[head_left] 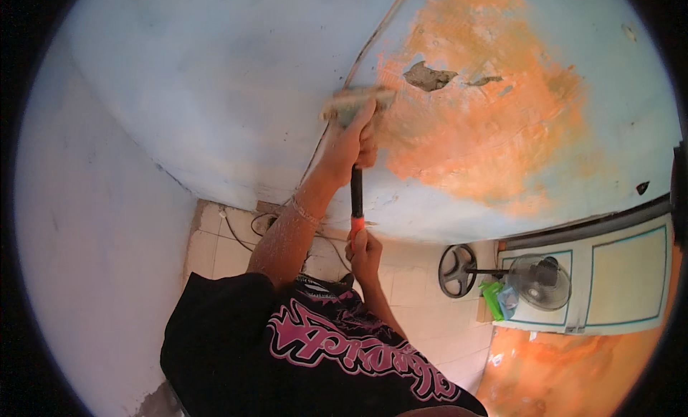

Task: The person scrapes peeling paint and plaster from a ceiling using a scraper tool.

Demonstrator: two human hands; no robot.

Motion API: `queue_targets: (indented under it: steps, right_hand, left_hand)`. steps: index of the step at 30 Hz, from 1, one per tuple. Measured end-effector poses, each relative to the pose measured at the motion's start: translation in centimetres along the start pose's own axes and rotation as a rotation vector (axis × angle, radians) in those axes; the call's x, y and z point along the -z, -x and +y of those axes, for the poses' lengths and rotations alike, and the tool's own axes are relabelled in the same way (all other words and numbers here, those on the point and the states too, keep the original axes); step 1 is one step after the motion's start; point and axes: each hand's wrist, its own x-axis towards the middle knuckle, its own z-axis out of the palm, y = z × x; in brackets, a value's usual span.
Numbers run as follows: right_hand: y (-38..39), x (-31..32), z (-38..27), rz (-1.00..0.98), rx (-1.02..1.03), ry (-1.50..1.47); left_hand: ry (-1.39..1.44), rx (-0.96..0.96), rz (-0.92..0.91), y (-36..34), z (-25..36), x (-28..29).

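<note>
Both of my hands are on a long-handled scraper (357, 191) with a black shaft, a red-orange grip end and a wide head blurred at its edges. My left hand (352, 141) is closed high on the tool, just below the head, with the thumb stretched up along it. Lower down, my right hand (365, 250) wraps around the grip end. The head appears to lie against the pale blue wall (229, 87), over a dark cable or crack line and beside the left edge of a bare orange patch (480, 144). Pale dust speckles my left forearm.
Broken holes (428, 77) show grey material within the orange patch. At lower right stands a fan (539, 281) with a round base, beside a green bag (493, 296) and a pale panelled door (625, 277). Dark cords (240, 239) run along the tiled floor (412, 288) near the wall.
</note>
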Motion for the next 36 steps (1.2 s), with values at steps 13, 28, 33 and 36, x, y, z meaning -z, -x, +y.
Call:
queue_targets:
  steps: [13, 28, 33, 36]
  right_hand:
    - [-1.3, -0.2, -0.4, -0.021, 0.026, 0.045]
    - [-2.6, -0.2, -0.2, -0.136, 0.023, 0.004]
    - [0.6, 0.1, 6.6, -0.248, -0.1, -0.172]
    - [0.3, -0.5, 4.7, -0.217, -0.064, -0.077]
  left_hand:
    - [-0.001, -0.022, -0.059, 0.0, 1.4, -0.7]
    - [-0.114, -0.153, -0.104, 0.3, 1.6, 0.2]
    - [-0.219, -0.051, 0.049, 1.8, -3.1, 3.9]
    - [-0.176, -0.063, 0.064, 1.9, -1.8, 3.2]
